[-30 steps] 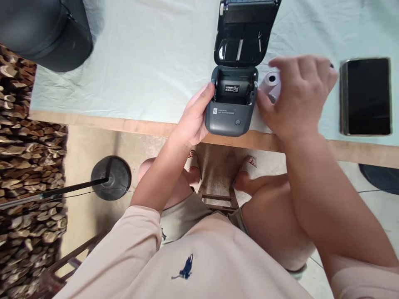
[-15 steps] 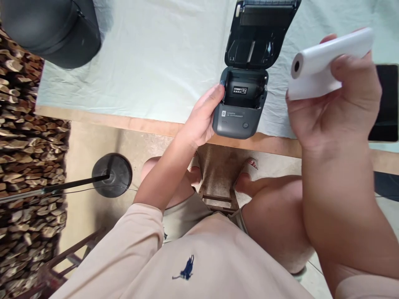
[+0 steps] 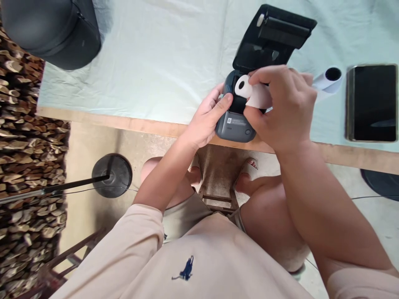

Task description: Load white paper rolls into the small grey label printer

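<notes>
A dark grey portable label printer [image 3: 236,128] is at the table's front edge, its black lid [image 3: 264,39] raised. My left hand [image 3: 208,114] grips the printer's left side, thumb on the rim of the paper compartment. In my right hand [image 3: 283,106] is a white paper roll [image 3: 260,95], pinched between thumb and fingers. The roll's left end, with its dark core hole, is over the open compartment, partly inside its outline. How deep it sits I cannot tell, because my right hand hides the rest of the roll and the compartment's right side.
Right of my hand lies another white roll [image 3: 327,83] with a dark core, beside a black tablet-like device [image 3: 372,104]. A black cylindrical case [image 3: 56,33] stands at the back left of the cloth-covered table [image 3: 156,62]. A round stand base [image 3: 112,174] is on the floor.
My right hand has brought the paper roll left and down from the right side to the printer's compartment. The printer has turned slightly, its lid leaning further right. The second roll has come into view.
</notes>
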Demonstrator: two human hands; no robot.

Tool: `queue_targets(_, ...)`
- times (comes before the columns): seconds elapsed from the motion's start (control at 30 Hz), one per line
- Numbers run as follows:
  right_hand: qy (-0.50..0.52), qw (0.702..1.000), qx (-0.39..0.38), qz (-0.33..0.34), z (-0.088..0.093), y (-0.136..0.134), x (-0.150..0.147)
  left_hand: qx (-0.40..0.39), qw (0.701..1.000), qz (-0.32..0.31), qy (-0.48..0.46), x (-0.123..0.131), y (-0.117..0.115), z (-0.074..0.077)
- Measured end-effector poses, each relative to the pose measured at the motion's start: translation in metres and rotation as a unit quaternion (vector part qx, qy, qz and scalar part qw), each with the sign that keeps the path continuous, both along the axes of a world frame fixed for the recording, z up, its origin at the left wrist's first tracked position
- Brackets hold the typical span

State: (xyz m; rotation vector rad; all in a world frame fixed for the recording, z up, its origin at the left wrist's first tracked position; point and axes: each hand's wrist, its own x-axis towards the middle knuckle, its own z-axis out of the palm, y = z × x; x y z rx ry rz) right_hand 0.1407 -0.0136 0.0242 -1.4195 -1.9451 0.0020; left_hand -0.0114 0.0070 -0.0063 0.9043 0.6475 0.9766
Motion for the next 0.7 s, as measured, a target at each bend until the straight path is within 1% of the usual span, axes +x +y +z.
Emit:
queue_targets(0.07,-0.011,0.999,-0.039,-0.017,0.0003,0.0021,0.0005,0.002,1.000,-0.002,0.007,0.0000,0.0003,-0.0012)
queue_targets(0.13,-0.009,0.998,-0.054,-0.024,0.0010,0.0028,0.0013,0.001,1.000,-0.006,0.015,-0.0001,0.0007,-0.0022)
queue_targets(0.47,-0.024,0.999,-0.031,-0.007,0.0032,0.0003,0.0048,0.012,0.999,-0.013,0.037,-0.0010,-0.0001,-0.0017)
queue_targets(0.7,-0.007,0.996,-0.088,0.021,0.0040,0.0033,0.0065,-0.010,0.999,0.000,0.036,-0.0007,-0.0023,0.0041)
